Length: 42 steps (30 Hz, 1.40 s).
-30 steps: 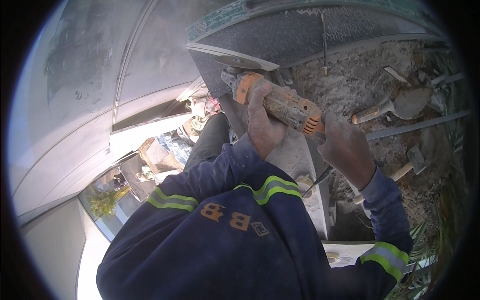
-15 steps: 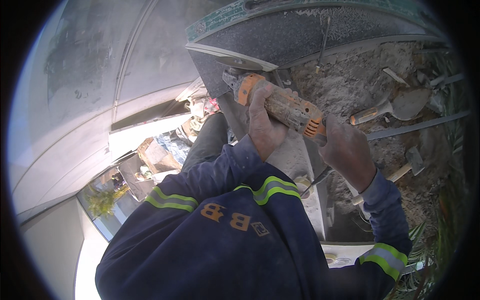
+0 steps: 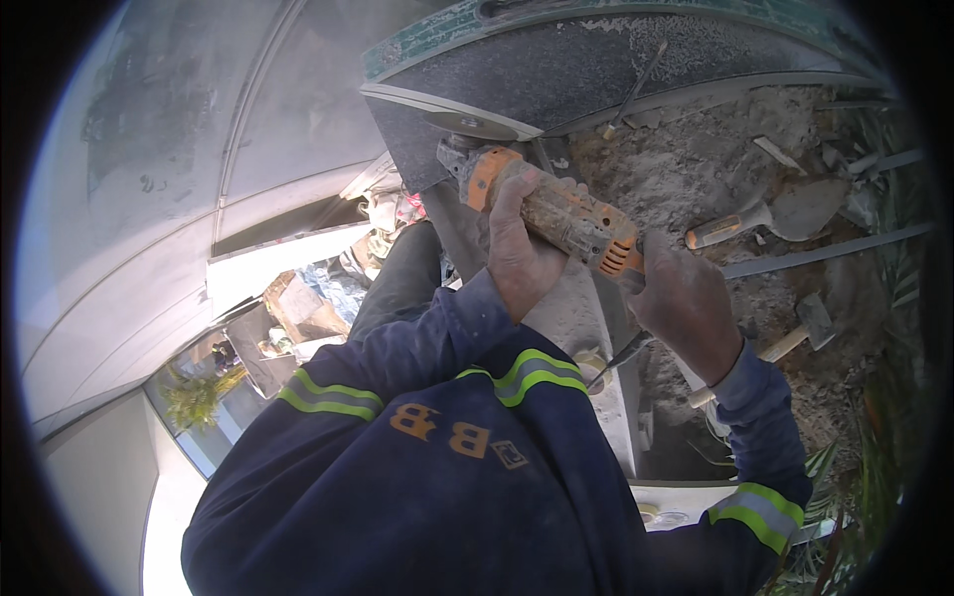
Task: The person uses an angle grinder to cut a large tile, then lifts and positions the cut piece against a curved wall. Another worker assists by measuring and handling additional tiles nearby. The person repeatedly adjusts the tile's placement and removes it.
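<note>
Left hand (image 3: 527, 260), its forearm angled up rightward, curls around a dusty orange angle grinder (image 3: 561, 217), thumb across its body; right hand (image 3: 684, 298) clasps its rear. Its disc (image 3: 472, 126) lies by a dark slab (image 3: 497, 74), contact unclear. Beyond, a thin rod (image 3: 641, 79) slants more than a second ago.

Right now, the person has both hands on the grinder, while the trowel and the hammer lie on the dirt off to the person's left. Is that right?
Not quite: the trowel and the hammer lie on the dirt to the person's right, as the head view shows. The left hand and right hand are indeed on the grinder.
</note>
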### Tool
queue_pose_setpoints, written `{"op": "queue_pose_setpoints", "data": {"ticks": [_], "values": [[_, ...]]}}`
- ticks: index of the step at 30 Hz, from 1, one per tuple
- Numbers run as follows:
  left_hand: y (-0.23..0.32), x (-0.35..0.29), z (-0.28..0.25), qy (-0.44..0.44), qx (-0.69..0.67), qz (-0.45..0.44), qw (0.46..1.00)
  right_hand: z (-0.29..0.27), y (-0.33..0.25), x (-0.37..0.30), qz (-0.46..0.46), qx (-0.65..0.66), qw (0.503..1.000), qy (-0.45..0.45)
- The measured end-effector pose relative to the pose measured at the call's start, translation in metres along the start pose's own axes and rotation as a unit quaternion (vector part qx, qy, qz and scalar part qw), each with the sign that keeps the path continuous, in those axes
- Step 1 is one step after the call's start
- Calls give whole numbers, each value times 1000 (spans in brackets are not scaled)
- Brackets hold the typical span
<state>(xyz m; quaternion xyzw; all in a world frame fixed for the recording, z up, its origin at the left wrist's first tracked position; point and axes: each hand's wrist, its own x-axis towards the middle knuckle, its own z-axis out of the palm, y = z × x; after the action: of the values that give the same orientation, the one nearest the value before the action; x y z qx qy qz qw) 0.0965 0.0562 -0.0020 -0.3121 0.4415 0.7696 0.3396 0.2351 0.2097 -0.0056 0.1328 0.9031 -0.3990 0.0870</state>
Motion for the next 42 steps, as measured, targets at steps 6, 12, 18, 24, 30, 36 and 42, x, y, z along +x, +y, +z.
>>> {"op": "queue_pose_setpoints", "data": {"ticks": [6,12,18,24,30,36,42], "values": [[-2,-3,3,2,-9,-5,1000,-2,0,-1,2,-6,1000,-4],[-4,-4,4,4,-12,-4,1000,-6,0,-4,2,-1,1000,-12],[-5,-4,3,-8,-14,-12,1000,-5,4,-7,-8,-3,1000,0],[-8,-5,4,-1,-16,-18,1000,-8,5,-8,-1,-6,1000,-14],[-9,-7,4,-1,-16,-25,1000,-8,7,-10,7,-13,999,-33],[-11,-5,2,-4,-21,-30,999,-13,6,-10,2,-9,999,-31],[-12,-7,4,-5,-21,-36,999,-15,7,-11,8,-4,999,-36]]}}
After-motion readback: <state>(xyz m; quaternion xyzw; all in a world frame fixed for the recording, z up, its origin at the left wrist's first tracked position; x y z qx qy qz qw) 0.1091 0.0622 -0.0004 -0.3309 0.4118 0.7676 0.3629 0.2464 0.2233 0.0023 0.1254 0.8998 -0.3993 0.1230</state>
